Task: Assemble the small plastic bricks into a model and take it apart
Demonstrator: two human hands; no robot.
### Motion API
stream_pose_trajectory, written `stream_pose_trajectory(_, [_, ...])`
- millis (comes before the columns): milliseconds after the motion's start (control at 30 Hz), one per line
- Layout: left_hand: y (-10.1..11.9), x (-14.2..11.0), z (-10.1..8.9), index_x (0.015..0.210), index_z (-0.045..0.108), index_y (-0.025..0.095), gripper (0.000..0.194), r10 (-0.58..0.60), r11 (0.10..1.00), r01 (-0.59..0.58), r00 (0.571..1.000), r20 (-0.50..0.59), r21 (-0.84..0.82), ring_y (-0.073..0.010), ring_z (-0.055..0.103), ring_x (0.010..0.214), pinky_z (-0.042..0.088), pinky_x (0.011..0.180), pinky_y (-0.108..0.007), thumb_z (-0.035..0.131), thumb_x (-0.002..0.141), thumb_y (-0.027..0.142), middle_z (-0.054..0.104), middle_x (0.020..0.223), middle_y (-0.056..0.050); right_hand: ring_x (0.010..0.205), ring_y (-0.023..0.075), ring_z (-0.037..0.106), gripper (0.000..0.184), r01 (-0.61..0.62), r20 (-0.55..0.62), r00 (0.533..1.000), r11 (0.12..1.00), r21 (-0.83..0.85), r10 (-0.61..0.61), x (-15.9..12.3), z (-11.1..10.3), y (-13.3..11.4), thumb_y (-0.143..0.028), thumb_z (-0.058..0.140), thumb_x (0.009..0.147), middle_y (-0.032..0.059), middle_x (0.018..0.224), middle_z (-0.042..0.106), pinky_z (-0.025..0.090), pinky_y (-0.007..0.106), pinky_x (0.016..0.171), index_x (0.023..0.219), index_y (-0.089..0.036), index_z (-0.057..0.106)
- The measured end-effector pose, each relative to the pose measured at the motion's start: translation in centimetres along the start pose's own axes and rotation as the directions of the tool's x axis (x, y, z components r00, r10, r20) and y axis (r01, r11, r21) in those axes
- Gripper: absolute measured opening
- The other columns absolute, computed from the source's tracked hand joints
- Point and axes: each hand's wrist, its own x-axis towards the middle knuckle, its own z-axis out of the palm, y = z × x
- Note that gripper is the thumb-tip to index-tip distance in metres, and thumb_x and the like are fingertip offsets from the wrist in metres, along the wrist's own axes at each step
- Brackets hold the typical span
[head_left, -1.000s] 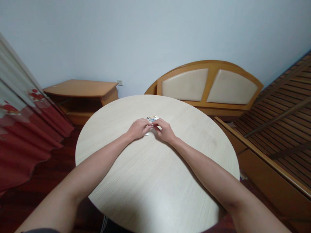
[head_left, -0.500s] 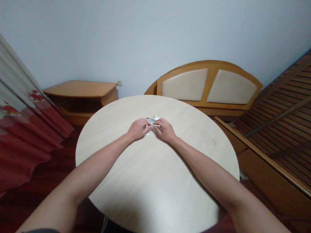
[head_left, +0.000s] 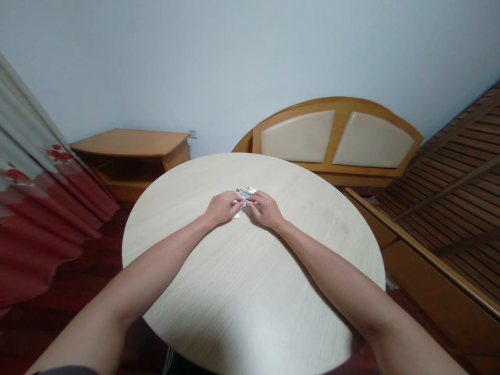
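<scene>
Just beyond my nearly pinched-closed left hand (head_left: 221, 208) and right hand (head_left: 267, 209), holds unclear, the printed sheet (head_left: 247, 192) seems light, best gripped by its edges.

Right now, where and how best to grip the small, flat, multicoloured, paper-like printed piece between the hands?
I'd pinch the printed piece by its far edge, coming from the far side: it looks thin and low, and the left hand and right hand crowd its near part.
</scene>
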Motion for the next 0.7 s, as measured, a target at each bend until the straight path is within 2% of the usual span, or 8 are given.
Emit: stream_pose_trajectory(700, [0.28, -0.07, -0.03, 0.098, 0.077, 0.020, 0.016, -0.014, 1.000, 0.014, 1.000, 0.018, -0.016, -0.0185, 0.068, 0.087, 0.049, 0.079, -0.029, 0.063, 0.093, 0.025, 0.076, 0.102, -0.005, 0.093, 0.0246, 0.066, 0.020, -0.012, 0.049, 0.999, 1.000, -0.007, 0.012, 0.07, -0.10, 0.03, -0.029, 0.055, 0.099, 0.0097, 0.098, 0.074, 0.051, 0.040, 0.084, 0.099, -0.021, 0.073])
